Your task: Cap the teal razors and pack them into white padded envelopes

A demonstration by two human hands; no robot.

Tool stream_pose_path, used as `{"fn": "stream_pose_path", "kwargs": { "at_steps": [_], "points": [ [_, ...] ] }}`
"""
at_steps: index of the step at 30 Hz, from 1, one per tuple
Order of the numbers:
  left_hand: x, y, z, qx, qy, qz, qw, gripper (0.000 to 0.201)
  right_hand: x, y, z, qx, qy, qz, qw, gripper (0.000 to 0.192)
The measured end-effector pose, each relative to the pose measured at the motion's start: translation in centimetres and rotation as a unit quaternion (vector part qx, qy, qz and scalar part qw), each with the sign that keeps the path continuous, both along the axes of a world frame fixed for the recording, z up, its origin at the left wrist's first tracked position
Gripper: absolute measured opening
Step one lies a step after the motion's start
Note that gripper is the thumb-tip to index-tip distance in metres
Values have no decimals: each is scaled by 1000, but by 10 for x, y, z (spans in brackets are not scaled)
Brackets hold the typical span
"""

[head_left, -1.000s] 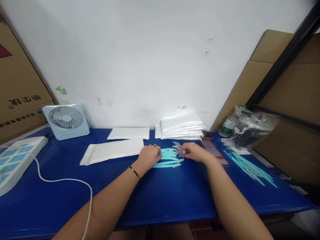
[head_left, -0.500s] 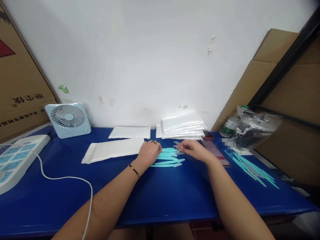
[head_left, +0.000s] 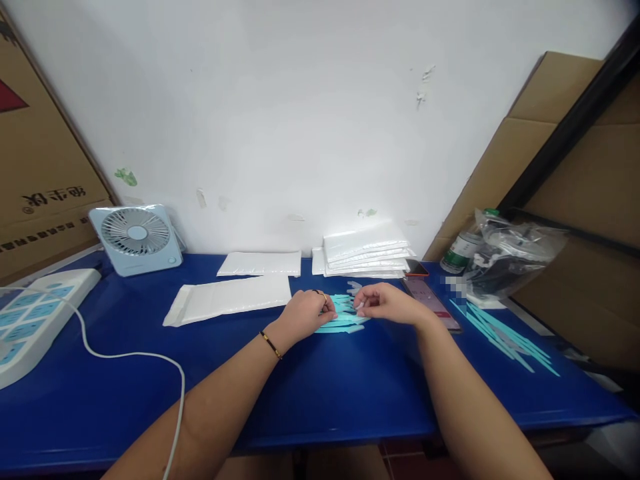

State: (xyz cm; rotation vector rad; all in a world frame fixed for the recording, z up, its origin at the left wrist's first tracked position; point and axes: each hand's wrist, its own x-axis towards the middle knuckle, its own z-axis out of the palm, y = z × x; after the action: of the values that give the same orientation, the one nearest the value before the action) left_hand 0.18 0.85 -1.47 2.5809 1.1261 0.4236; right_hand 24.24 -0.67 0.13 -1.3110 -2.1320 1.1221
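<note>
A small heap of turquoise plastic sticks (head_left: 345,319) lies on the blue table (head_left: 320,393) in front of me. My left hand (head_left: 305,312), with rings and a thin bracelet, rests on the left side of the heap, fingers curled over the sticks. My right hand (head_left: 387,303) is at the heap's right end, thumb and fingers pinched on the pale tip of one stick. The two hands almost meet over the heap.
A long white padded envelope (head_left: 230,297) lies left of the heap, another (head_left: 260,264) behind it, and a stack of envelopes (head_left: 365,250) by the wall. More turquoise sticks (head_left: 505,337), a phone (head_left: 430,300), a bottle and plastic bag (head_left: 505,257) are right; fan (head_left: 135,237), power strip (head_left: 35,317) and cable are left.
My left hand slid right over the heap and my right hand moved slightly left, so the hands are closer together. The sticks look gathered into a tighter bunch.
</note>
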Motion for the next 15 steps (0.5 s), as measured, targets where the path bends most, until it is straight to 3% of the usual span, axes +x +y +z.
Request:
{"fn": "stream_pose_path", "kwargs": {
  "at_steps": [3, 5, 9, 15],
  "points": [
    [-3, 3, -2, 48, 36, 32, 998, 18, 7, 7, -8, 110, -98, -67, 987, 17],
    [-4, 6, -4, 55, 57, 50, 996, 15, 10, 13, -15, 144, -155, -82, 974, 13],
    [-5, 10, -7, 40, 67, 62, 995, 9, 11, 18, -22, 133, -186, -75, 971, 5],
    [-5, 9, 1, 47, 46, 87, 994, 10, 12, 7, -5, 86, -99, -84, 988, 10]
  ]
}}
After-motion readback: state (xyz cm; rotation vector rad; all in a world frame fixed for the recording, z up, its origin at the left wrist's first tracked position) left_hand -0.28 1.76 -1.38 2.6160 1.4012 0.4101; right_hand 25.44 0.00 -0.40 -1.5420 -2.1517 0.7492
